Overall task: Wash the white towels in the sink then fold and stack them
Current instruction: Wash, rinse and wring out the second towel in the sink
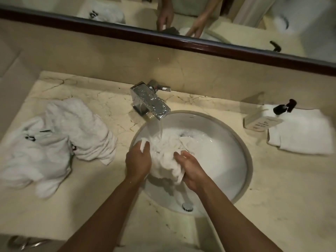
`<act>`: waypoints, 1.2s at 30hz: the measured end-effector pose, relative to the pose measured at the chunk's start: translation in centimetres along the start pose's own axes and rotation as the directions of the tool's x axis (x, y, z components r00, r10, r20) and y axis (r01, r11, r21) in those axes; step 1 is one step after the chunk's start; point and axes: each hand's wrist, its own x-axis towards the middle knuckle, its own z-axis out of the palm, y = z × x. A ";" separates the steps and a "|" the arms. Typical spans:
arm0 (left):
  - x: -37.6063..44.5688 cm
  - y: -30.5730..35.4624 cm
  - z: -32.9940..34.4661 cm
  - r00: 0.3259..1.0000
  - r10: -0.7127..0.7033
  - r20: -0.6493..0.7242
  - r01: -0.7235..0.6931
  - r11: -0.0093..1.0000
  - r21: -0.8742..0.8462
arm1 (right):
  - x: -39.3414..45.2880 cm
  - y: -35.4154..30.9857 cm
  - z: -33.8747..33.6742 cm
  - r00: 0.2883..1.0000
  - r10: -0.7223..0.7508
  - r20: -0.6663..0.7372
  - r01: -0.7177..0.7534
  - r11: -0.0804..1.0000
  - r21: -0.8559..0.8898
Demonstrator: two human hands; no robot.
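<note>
While water runs, both hands clutch the sodden, bunched white towel.

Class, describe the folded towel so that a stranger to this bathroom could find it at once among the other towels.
Start at the round white sink set in the marble counter. Go right, past the black-pump soap dispenser. The folded towel lies flat behind it, neat and square, unlike the crumpled towels heaped left of the sink.

Soap bottle label and towel marks are unreadable
</note>
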 end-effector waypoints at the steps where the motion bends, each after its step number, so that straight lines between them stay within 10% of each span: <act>1: 0.5 -0.2 0.2 1.000 0.016 -0.001 -0.016 1.000 -0.015 | -0.1 -0.2 0.4 0.997 -0.066 -0.029 0.065 0.998 -0.011; 7: 1.9 1.1 0.8 0.964 -0.114 0.241 0.237 0.778 -0.582 | 0.4 -3.3 2.0 0.995 -0.082 0.049 0.057 0.922 0.382; 18: 1.9 4.1 5.9 0.947 -0.318 0.053 0.321 0.914 -0.246 | 5.6 -5.9 6.3 0.954 -0.258 -0.151 0.190 0.913 -0.361; 22: 6.4 4.0 4.7 0.924 -0.336 0.180 0.380 0.850 -0.364 | 4.6 -5.1 7.8 0.969 -0.239 -0.068 0.213 0.939 -0.272; 30: 6.6 5.3 4.3 0.991 0.080 0.106 -0.092 0.990 0.109 | 9.3 -6.7 6.9 0.982 -0.186 -0.033 0.184 0.981 -0.064; 36: 4.8 3.1 3.5 0.945 -0.062 0.322 0.136 0.967 -0.214 | 8.3 -2.4 3.1 0.952 0.025 0.306 -0.068 0.989 0.131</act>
